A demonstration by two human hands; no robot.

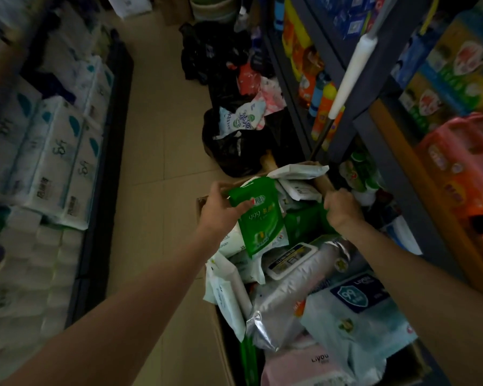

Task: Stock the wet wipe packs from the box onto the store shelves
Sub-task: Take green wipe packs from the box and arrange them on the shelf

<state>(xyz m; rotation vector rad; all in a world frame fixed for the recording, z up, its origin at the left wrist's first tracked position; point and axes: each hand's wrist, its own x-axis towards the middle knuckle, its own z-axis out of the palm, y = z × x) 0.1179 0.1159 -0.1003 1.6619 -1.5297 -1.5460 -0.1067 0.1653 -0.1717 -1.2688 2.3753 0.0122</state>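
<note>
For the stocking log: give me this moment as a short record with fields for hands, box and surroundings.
left hand: left hand grips a green wipe pack lifted over the box
right hand: right hand curled round another green pack lying in the box
box: cardboard box on the floor, full of mixed wipe packs
right side: dark shelving with colourful goods
left side: stacked white tissue packs
floor beyond box: black bags
</note>
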